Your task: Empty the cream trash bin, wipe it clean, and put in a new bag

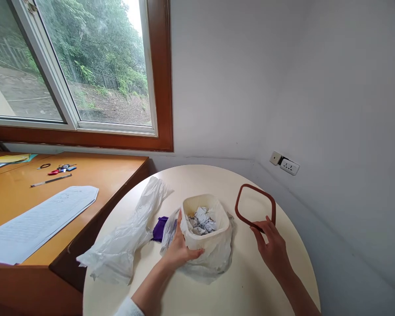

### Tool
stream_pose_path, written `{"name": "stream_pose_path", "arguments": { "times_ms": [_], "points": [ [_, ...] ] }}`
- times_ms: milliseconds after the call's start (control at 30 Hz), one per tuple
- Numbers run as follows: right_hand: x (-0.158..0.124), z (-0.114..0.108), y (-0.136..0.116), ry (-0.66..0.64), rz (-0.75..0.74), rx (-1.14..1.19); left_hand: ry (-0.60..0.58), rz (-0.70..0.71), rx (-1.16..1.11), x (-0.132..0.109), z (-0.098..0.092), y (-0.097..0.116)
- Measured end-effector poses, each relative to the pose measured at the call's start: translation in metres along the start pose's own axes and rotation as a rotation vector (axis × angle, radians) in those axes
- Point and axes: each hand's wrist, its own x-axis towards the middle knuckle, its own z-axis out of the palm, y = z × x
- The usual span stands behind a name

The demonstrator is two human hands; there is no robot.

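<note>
Bin [208,236] on table [191,175], paper [202,220] inside; bag [131,237] left, frame [273,213] right.

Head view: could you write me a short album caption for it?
Left hand on a bin of crumpled paper, right hand holding a brown frame, at a round table.

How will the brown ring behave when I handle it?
The ring is probably stiff: gripped near one edge by the right hand, it shows no sag. It looks light for its size, being a thin, open loop. It likely won't roll freely, given its squarish outline.
</note>
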Motion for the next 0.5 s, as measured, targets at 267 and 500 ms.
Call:
{"name": "stream_pose_path", "arguments": {
  "times_ms": [267,500],
  "points": [
    [-0.045,0.025,0.039,-0.159,0.253,-0.131,0.018,-0.022,0.004,-0.001,0.000,0.002],
    [-0.057,0.029,0.046,-0.215,0.368,-0.128,0.005,-0.043,0.018,0.000,0.000,0.004]
  ]
}}
